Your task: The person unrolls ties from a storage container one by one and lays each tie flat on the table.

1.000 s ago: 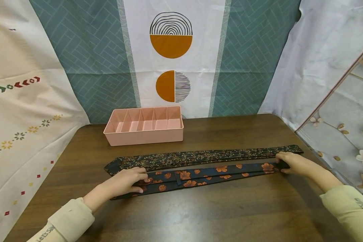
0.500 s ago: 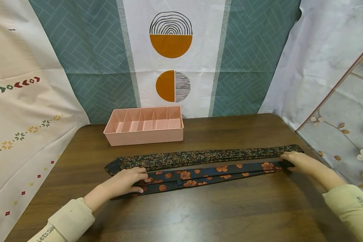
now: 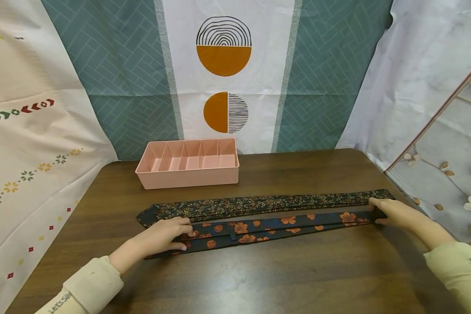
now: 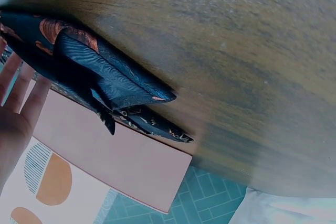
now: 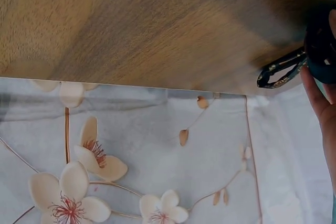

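Observation:
A dark necktie with orange flowers [image 3: 276,227] lies folded lengthwise across the table. My left hand [image 3: 165,235] holds its left part, fingers along the far edge and thumb at the near edge. At the right fold, my right hand [image 3: 394,213] pinches the tie between thumb and fingers. The left wrist view shows the tie's wide pointed end [image 4: 113,72] sticking out past my fingers [image 4: 23,90]. Just behind it lies a second folded necktie [image 3: 274,203], black with a gold pattern. Its looped end [image 5: 278,72] shows beside my right hand in the right wrist view.
A pink box [image 3: 188,176] with several narrow compartments stands at the back left of the brown wooden table [image 3: 259,279]. Patterned cloths hang behind and on both sides, the flowered one [image 3: 447,174] close to the table's right edge.
My right hand has shifted a little to the right, drawing the flowered tie's folded end out with it. The left hand, the other tie and the box stay where they were.

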The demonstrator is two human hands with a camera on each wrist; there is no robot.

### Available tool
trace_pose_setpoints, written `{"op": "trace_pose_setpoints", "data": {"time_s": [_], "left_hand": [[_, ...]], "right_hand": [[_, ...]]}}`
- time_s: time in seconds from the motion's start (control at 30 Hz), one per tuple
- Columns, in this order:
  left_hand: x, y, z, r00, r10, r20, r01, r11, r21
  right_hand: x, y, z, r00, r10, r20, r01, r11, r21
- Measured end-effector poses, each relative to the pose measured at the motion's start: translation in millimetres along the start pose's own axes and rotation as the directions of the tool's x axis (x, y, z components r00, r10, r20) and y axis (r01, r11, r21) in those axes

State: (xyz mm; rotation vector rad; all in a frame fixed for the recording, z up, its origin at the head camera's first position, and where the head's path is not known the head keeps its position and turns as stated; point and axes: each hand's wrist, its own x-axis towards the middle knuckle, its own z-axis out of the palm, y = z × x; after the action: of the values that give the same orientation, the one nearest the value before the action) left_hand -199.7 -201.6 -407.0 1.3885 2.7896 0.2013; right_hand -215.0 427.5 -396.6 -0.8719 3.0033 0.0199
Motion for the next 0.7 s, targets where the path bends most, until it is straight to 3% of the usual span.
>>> {"op": "trace_pose_setpoints", "data": {"time_s": [0.23,0.5,0.7], "left_hand": [[0.3,0.6,-0.2,1.0,-0.003,0.004,0.003,1.0,0.002],[0.4,0.4,-0.7,1.0,-0.011,0.006,0.011,1.0,-0.017],[0.3,0.1,-0.2,1.0,-0.012,0.007,0.012,1.0,-0.011]], "right_hand": [[-0.7,2.5,-0.1,0.999,0.008,0.036,-0.008,1.0,-0.007],[-4.0,5.2,0.3,1.0,0.011,0.002,-0.011,1.0,-0.017],[-5.4,5.3,-0.8,0.999,0.032,0.026,-0.031,0.999,-0.029]]}}
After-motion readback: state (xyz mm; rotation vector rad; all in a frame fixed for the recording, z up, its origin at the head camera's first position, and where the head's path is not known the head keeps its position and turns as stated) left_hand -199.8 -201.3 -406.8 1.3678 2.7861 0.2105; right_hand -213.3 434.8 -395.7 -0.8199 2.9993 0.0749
